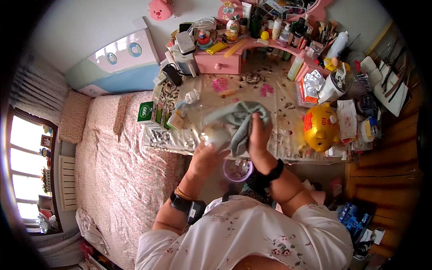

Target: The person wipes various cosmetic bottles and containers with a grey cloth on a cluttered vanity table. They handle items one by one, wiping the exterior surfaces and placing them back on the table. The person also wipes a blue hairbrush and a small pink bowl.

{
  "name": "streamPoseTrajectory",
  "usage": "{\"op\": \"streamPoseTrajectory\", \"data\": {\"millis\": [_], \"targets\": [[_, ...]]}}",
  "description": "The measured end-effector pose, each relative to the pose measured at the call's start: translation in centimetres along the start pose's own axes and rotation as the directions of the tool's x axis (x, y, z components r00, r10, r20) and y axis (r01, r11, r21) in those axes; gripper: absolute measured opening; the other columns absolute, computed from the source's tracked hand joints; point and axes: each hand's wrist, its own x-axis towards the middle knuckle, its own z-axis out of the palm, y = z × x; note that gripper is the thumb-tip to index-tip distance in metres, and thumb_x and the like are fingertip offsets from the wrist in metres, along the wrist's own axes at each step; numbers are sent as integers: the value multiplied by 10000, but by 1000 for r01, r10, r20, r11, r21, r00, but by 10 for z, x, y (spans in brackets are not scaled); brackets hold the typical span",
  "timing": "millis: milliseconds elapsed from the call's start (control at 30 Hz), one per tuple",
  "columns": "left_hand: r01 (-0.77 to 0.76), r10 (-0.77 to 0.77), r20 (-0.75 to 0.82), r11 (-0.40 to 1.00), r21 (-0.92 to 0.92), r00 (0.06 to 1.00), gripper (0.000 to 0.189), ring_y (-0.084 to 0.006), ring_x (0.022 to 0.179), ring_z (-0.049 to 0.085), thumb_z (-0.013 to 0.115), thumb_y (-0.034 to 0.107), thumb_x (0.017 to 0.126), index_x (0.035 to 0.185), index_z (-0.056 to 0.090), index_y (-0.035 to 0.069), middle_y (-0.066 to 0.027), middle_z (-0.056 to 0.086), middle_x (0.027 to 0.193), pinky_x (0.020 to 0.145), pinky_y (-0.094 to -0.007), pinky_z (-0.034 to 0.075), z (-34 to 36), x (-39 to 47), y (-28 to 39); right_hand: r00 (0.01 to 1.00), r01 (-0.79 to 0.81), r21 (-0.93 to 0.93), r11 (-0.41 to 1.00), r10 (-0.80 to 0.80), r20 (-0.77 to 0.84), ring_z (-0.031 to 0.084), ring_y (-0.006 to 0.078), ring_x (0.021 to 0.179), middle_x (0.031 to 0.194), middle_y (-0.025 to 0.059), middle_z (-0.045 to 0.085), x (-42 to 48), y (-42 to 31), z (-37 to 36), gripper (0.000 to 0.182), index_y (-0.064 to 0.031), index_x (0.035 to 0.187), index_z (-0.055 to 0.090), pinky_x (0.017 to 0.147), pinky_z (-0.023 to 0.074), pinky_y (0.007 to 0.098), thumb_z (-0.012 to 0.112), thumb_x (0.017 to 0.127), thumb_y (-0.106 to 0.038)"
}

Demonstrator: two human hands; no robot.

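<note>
My left hand (pixel 202 158) holds a pale, shiny, rounded object (pixel 215 136), blurred and too unclear to name. My right hand (pixel 259 135) grips a bunched grey-green cloth (pixel 241 118), whose left part is blurred just above the rounded object. Both hands are over the front edge of a table with a glossy floral cover (pixel 283 135). Left of the cloth lie a small white case (pixel 176 120) and a white figurine (pixel 192 96). Behind the cloth is a small peach-coloured stick or tube (pixel 227 93).
Green-and-white boxes (pixel 152 114) stand at the table's left edge, beside the bed (pixel 121 168). A gold piggy bank (pixel 321 127) sits on the right, near crowded bottles and packets. Behind is a pink drawer unit (pixel 217 64). A purple-rimmed bin (pixel 238 180) stands below the front edge.
</note>
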Motion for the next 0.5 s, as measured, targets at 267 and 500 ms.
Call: {"op": "streamPoseTrajectory", "data": {"millis": [267, 500], "targets": [[51, 35, -201, 910, 411, 979, 546, -182, 1116, 472, 618, 126, 793, 1264, 357, 34, -87, 485, 1214, 899, -299, 428, -14, 39, -18, 974, -34, -122, 992, 61, 218, 457, 226, 1101, 1177, 163, 490, -15, 23, -4, 539, 46, 1240, 393, 949, 334, 331, 536, 872, -320], [-333, 399, 162, 408, 850, 903, 772, -204, 1121, 474, 754, 52, 623, 1267, 331, -8, -120, 482, 1224, 943, -318, 389, 28, 113, -15, 994, -73, -314, 947, 95, 55, 557, 202, 895, 974, 129, 585, 38, -6, -53, 309, -9, 1063, 529, 795, 431, 331, 598, 819, -185]]}}
